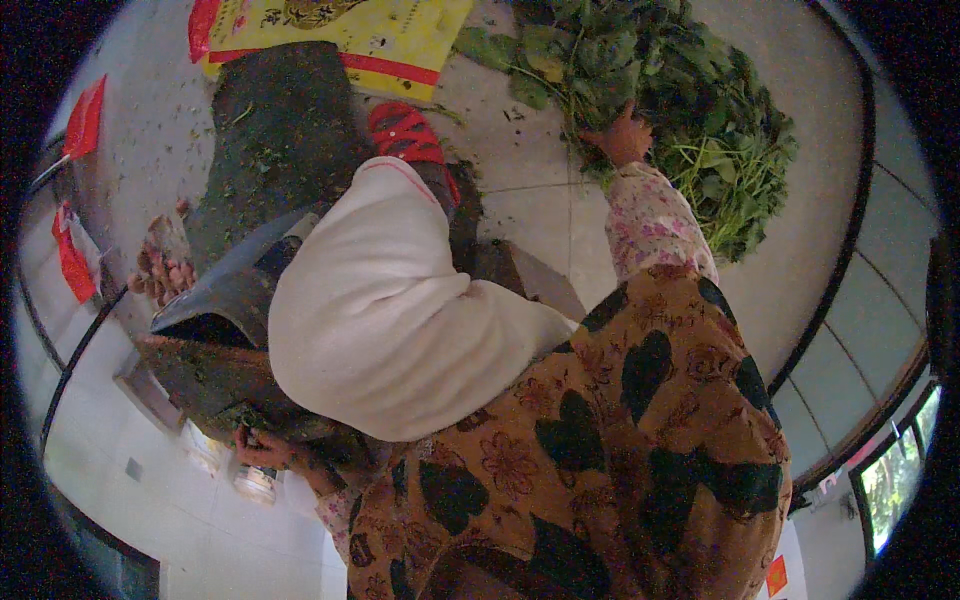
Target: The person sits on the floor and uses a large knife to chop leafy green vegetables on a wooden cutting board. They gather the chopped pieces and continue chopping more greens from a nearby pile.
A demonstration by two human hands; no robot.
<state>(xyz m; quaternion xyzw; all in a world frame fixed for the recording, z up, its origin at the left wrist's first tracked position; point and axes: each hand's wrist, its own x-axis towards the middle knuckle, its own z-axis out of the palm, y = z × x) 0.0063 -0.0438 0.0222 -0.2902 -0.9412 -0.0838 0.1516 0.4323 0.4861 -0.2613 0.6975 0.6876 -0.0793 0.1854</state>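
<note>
Right hand is clutching greens at the pile's edge; left hand is gripping a chopper, bare floor beyond.

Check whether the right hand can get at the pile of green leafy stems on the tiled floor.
Probably yes: the right hand already rests at the near edge of the pile of green leafy stems, with nothing between them.

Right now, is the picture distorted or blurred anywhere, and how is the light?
Head view: strong fisheye, floor tile lines bend, black rim around; light soft and even, no hard shadows; pile of leafy greens and right hand fairly sharp; bright window at lower right overexposed.
</note>
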